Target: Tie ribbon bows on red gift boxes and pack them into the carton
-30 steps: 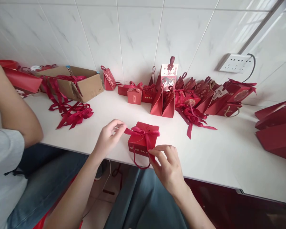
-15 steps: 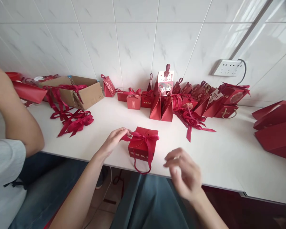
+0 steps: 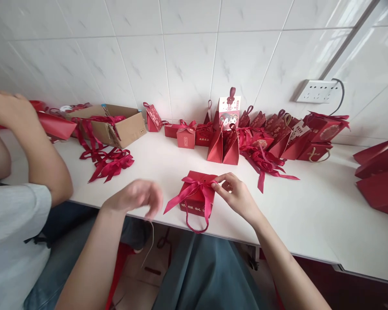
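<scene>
In front of me a small red gift box [image 3: 197,208] stands close to the table's front edge. A pink-red ribbon bow [image 3: 198,187] lies across its top, and a twisted cord handle [image 3: 196,230] hangs over the front. With thumb and forefinger my right hand [image 3: 230,189] pinches the bow's right loop. My left hand [image 3: 137,199] hovers left of the box, smeared by motion, its fingers curled and apart from the ribbon. One ribbon tail stretches out toward the left hand.
Loose ribbons [image 3: 113,165] lie at left beside a cardboard box [image 3: 129,128]. Several red gift boxes [image 3: 223,148] line the wall, with another ribbon pile [image 3: 267,165]. Larger red boxes [image 3: 380,185] stand at right. A co-worker's arm [image 3: 48,155] rests at far left.
My left hand has let go of the bow's left side and drawn back leftward. My right hand has moved in from the right and taken hold of the right loop.
</scene>
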Motion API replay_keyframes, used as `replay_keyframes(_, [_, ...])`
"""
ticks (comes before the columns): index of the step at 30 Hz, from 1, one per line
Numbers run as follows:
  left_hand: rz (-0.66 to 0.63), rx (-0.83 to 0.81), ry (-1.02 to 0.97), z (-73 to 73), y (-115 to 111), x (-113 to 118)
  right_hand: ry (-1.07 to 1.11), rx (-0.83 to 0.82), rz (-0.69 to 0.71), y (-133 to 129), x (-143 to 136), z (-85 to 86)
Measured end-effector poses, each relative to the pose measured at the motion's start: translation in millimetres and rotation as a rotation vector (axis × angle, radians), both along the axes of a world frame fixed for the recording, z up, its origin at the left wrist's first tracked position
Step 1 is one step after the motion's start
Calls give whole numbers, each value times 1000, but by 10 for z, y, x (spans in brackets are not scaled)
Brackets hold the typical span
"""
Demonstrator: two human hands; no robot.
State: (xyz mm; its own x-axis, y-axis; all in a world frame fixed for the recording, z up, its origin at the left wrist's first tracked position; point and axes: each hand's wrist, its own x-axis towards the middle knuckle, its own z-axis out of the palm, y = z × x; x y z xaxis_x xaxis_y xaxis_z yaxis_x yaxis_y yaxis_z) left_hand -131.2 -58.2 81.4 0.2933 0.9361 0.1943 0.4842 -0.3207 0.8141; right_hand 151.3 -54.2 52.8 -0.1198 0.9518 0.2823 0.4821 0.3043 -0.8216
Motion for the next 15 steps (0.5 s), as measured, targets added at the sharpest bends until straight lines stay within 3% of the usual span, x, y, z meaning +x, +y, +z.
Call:
replay_keyframes(4, [-33,17,-37,-14,201,256,-23,28,41,-17,-10,68])
replay_keyframes(8, [-177,-11,-67,-73,324,545,-74,37,102,-16,14,160])
replay_keyframes(15, [-331,-105,-23,-7,268,582,23,-157,224,144,93,188])
